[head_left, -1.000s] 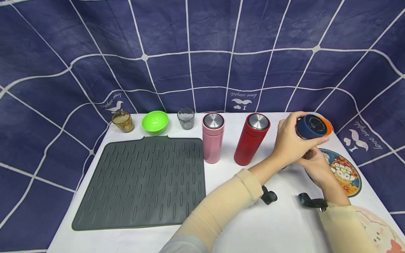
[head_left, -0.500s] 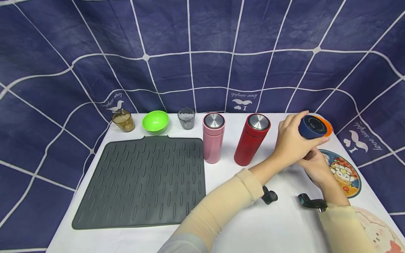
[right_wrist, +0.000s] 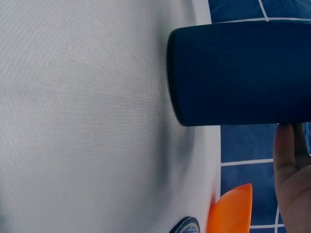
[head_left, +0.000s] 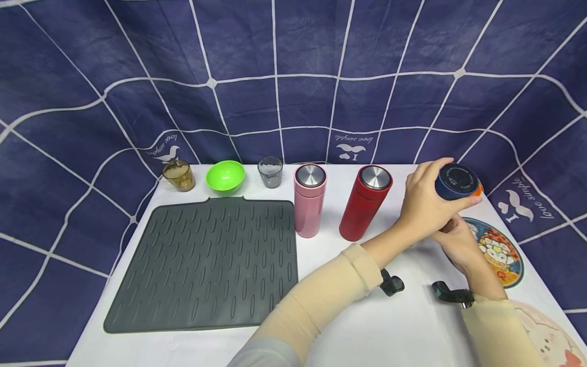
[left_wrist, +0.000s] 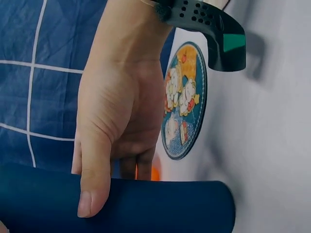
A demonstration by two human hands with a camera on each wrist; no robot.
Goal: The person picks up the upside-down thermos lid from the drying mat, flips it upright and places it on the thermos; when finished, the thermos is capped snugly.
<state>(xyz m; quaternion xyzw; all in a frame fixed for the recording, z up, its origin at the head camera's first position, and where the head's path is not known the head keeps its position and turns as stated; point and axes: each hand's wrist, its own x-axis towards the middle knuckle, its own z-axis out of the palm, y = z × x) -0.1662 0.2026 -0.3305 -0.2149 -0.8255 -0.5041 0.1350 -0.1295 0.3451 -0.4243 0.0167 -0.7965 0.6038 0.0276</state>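
A dark blue thermos [left_wrist: 165, 204] is upright at the right, its base [right_wrist: 177, 82] close over the white cloth. My left hand [head_left: 424, 201] grips its navy lid [head_left: 457, 179] from above, fingers on the far side and thumb across the near side. Lower down, my right hand [head_left: 460, 242] holds the body. In the left wrist view the right thumb [left_wrist: 95, 189] lies across the blue wall. In the head view my hands hide most of the body.
A red thermos [head_left: 364, 204] and a pink thermos [head_left: 309, 201] stand left of the hands. Behind the lid is something orange [right_wrist: 233, 208]. A cartoon plate [head_left: 497, 252] lies right. Further left are a grey mat [head_left: 215, 260], green bowl [head_left: 225, 176], clear glass [head_left: 270, 173] and amber glass [head_left: 179, 176].
The lid and my left hand have shifted slightly right and away from me. The print on the lid has turned, and more of the orange thing is covered. My right hand stays put.
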